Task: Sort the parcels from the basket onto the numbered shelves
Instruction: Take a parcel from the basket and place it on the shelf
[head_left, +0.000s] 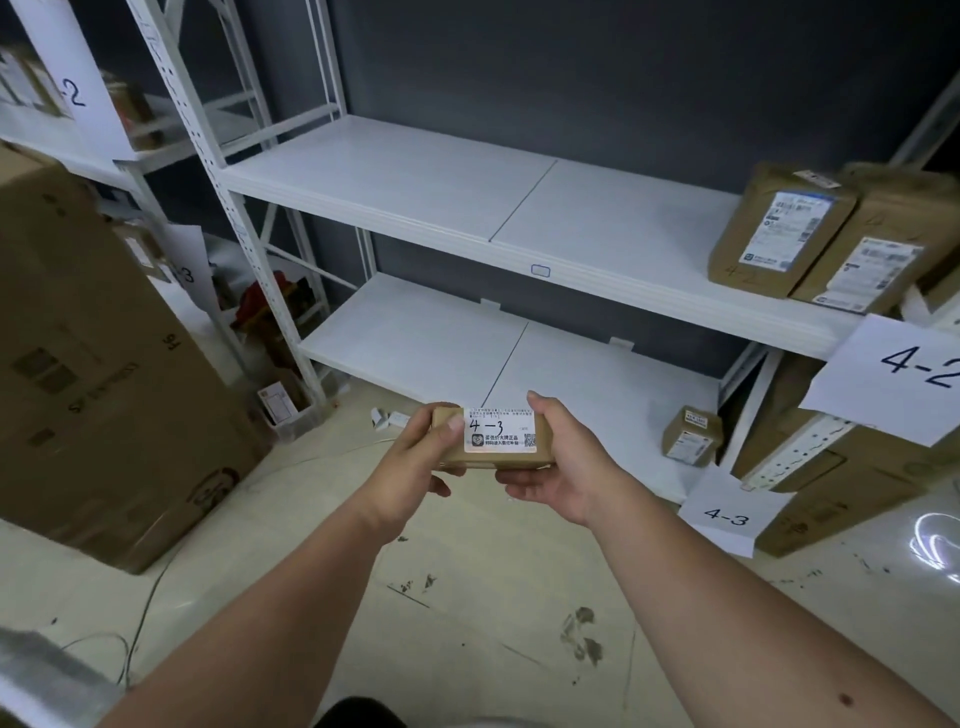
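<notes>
Far to the left of the grip, a large cardboard carton (98, 364) is standing on the floor, out of the way of the shelving. The person's left hand (415, 467) is pinching the left end of a small brown parcel (493, 436), thumb on top, while the right hand (556, 462) is cupping the right end with fingers curled beneath; both are holding it flat and label-up, evidently so the handwritten "4-3" is readable. Just beyond the grip, the lower shelf (415, 343) is lying mostly bare, the likely destination. To the right of the grip, a small box (691, 436) is sitting on that shelf already, and below it the paper sign (727, 517) is reading "4-3", matching the label. Higher right, two parcels (831, 234) are leaning together above the "4-2" sign (904, 374).
</notes>
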